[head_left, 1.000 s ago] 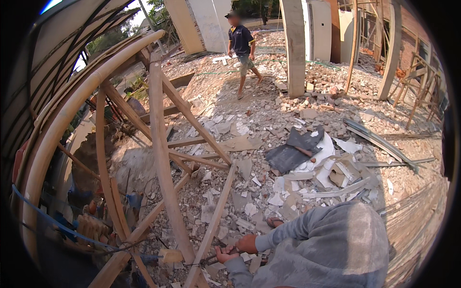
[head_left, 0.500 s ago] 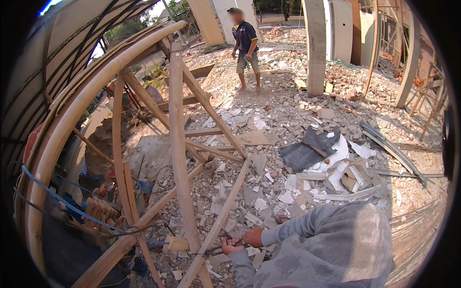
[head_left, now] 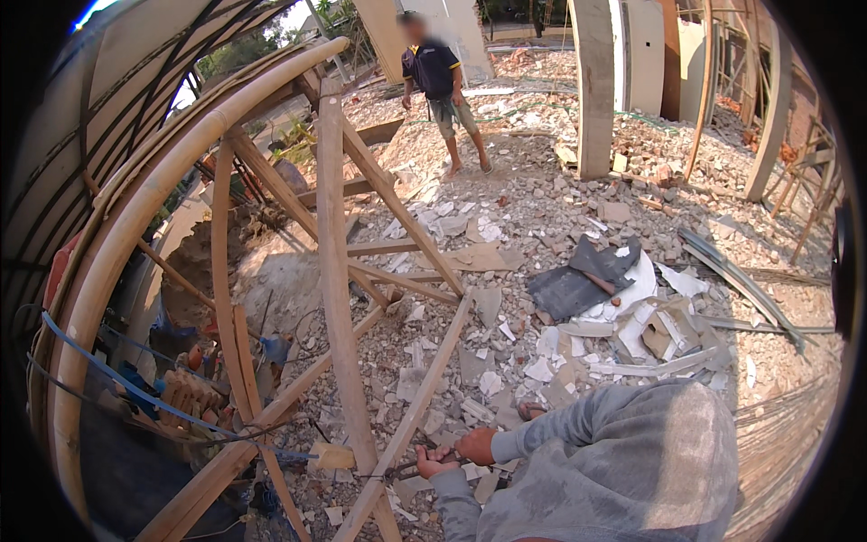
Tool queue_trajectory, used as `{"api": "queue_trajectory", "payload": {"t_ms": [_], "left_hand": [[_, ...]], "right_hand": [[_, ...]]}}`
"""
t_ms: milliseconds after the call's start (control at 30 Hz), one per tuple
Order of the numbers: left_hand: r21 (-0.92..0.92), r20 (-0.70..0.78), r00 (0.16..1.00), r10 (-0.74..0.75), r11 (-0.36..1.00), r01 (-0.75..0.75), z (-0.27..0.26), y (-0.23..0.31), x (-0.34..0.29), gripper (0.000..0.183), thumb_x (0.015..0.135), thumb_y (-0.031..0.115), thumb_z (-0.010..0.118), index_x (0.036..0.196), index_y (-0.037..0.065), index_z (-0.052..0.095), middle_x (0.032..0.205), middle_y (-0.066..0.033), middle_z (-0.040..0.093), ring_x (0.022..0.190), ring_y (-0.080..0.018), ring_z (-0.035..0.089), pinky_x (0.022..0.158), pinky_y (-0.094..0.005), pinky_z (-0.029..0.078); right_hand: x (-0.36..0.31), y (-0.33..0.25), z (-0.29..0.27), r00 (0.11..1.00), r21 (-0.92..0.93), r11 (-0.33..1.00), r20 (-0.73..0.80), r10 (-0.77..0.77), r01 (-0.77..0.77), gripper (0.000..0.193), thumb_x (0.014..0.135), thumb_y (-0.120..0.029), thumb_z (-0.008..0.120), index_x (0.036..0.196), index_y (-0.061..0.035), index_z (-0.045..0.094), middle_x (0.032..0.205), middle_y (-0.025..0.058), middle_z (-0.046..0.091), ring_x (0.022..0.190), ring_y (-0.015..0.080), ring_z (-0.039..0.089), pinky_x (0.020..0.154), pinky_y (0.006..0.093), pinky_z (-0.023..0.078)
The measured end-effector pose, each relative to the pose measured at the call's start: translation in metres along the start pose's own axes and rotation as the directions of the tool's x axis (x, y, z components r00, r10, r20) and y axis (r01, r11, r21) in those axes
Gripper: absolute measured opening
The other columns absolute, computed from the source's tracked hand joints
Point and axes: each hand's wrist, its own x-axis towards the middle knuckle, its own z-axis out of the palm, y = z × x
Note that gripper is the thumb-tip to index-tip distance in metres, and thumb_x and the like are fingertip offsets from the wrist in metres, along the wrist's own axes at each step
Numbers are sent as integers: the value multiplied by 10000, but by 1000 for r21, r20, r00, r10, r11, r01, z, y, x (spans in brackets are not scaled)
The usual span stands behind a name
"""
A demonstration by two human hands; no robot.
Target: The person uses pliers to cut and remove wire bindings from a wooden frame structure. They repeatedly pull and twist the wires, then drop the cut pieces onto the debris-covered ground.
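Close together at the lower middle are my two hands, beside the crossing of two wooden beams. My left hand (head_left: 436, 462) is closed, palm turned up, around a thin dark rod or wire (head_left: 408, 466) that runs toward the crossing. Just right of it, my right hand (head_left: 475, 446) is a closed fist on what looks like the same thin dark piece; its exact kind is too small to make out. A slanting wooden beam (head_left: 420, 406) meets a long upright beam (head_left: 336, 271) there, with a dark tie (head_left: 370, 476) around the joint.
More timber braces and a curved bamboo pole (head_left: 208, 122) stand at left. A blue cord (head_left: 144, 395) crosses there. Rubble covers the ground, with a black sheet (head_left: 578, 280), white broken panels (head_left: 632, 334) and metal strips (head_left: 745, 285) at right. A person (head_left: 438, 77) stands farther back near a concrete column (head_left: 592, 90).
The person at the back has shifted a little to the left and leans differently. My hands keep nearly the same place and grip by the beam crossing.
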Motion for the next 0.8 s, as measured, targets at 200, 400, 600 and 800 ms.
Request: {"api": "queue_trajectory", "payload": {"t_ms": [200, 400, 600, 800], "left_hand": [[21, 5, 1000, 22, 1000, -22, 0, -1, -1, 236, 1013, 306, 572, 861, 131, 529, 511, 49, 298, 443, -121, 318, 459, -336, 365], [12, 7, 1000, 15, 1000, -15, 3, -1, -5, 238, 1014, 304, 574, 865, 130, 511, 514, 46, 297, 444, -123, 320, 458, -335, 364], [11, 14, 1000, -24, 1000, 24, 1, 2, -5, 311, 1029, 337, 551, 789, 145, 502, 514, 38, 290, 453, -137, 300, 483, -343, 365], [52, 3, 1000, -8, 999, 8, -6, -3, 3, 214, 1005, 269, 573, 844, 148, 499, 527, 49, 285, 450, -133, 322, 488, -361, 385]], "right_hand": [[-2, 4, 8, 999, 29, 1000, -48, -10, 11, 175, 794, -122, 644, 928, -11, 622, 818, 199, 701, 778, 372, 717, 682, 475, 575], [1, 5, 8, 999, 21, 1000, -48, -18, 19, 169, 787, -125, 651, 914, -16, 629, 807, 193, 701, 773, 370, 720, 673, 464, 578], [-1, 0, 2, 997, 25, 998, 54, 50, -51, 243, 774, -110, 660, 998, -15, 658, 915, 181, 728, 871, 356, 726, 750, 476, 568], [0, 2, -2, 999, -12, 999, 11, -34, 34, 176, 806, -123, 637, 934, -3, 641, 838, 200, 716, 799, 373, 725, 709, 484, 574]]}}
